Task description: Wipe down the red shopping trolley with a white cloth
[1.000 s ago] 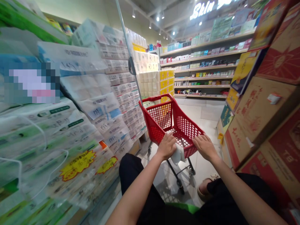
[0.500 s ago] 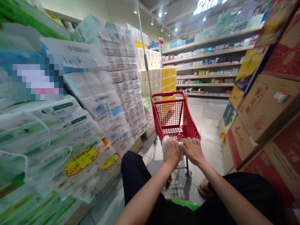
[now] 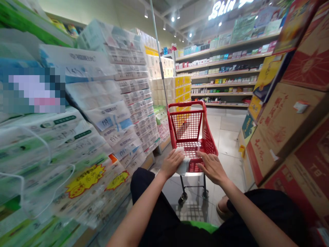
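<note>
A small red plastic shopping cart (image 3: 191, 128) stands in the aisle right in front of me, with a thin metal pole (image 3: 159, 58) rising from its left rear corner. My left hand (image 3: 173, 163) presses a white cloth (image 3: 183, 164) against the cart's near rim, fingers curled over it. My right hand (image 3: 212, 167) rests on the same rim to the right, fingers stretched out flat and apart, holding nothing. The cart's basket looks empty. My black-clad knees show below.
Tall stacks of wrapped tissue packs (image 3: 102, 109) with yellow price stars line the left. Brown and red cardboard cartons (image 3: 288, 113) are piled on the right. Shelves of small goods (image 3: 223, 68) cross the far end. Pale floor tiles (image 3: 226, 137) lie beyond the cart.
The cart swung from angled to square in front of me. My left hand slid the cloth along the near rim to the left; my right hand stayed on the rim, fingers spread.
</note>
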{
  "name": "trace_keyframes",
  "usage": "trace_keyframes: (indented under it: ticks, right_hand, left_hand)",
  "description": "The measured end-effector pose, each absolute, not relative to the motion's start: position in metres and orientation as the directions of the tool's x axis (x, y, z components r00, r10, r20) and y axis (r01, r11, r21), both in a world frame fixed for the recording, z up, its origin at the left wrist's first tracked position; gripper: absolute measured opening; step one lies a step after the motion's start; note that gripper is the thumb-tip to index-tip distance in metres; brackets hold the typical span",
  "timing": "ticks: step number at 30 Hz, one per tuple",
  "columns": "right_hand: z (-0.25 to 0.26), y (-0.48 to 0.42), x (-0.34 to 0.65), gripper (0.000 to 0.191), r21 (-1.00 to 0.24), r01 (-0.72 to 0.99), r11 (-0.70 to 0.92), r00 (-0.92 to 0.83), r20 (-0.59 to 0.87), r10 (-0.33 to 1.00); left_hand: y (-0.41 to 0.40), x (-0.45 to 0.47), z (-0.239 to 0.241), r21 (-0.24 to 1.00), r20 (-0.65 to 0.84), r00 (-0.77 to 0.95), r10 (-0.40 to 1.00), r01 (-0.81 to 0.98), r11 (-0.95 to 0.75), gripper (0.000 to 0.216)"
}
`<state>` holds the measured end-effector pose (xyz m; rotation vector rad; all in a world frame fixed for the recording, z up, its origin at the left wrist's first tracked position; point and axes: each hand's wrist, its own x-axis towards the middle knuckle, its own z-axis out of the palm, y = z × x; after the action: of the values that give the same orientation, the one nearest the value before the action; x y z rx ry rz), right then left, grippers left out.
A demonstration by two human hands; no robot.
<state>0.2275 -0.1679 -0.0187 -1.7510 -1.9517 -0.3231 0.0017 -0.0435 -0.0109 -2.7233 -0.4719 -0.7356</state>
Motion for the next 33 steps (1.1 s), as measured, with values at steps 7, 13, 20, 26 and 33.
trace_keyframes:
  ticks: [7, 13, 20, 26, 33]
  right_hand:
    - [-0.022, -0.157, 0.207, 0.062, -0.127, 0.989, 0.077, 0.002, 0.526, 0.851]
    - [-0.025, -0.157, 0.209, 0.065, -0.138, 0.988, 0.069, 0.014, 0.527, 0.85]
    - [-0.02, -0.169, 0.219, 0.065, -0.121, 0.982, 0.146, -0.067, 0.501, 0.863]
    - [-0.015, -0.169, 0.201, 0.066, -0.145, 0.977, 0.153, -0.06, 0.503, 0.862]
    - [-0.017, -0.154, 0.171, 0.068, -0.246, 0.961, 0.124, 0.016, 0.5, 0.866]
  left_hand:
    - [-0.057, 0.028, -0.022, -0.097, 0.563, 0.734, 0.381, 0.517, -0.851, 0.019]
    - [-0.088, 0.087, -0.031, -0.011, 0.565, 0.677, 0.472, 0.578, -0.816, 0.019]
    - [-0.073, 0.051, -0.017, -0.1, 0.497, 0.818, 0.29, 0.385, -0.917, 0.022]
    - [-0.05, -0.003, -0.013, -0.12, 0.516, 0.803, 0.298, 0.413, -0.903, 0.023]
    - [-0.076, 0.034, -0.028, 0.075, 0.58, 0.6, 0.551, 0.635, -0.769, 0.021]
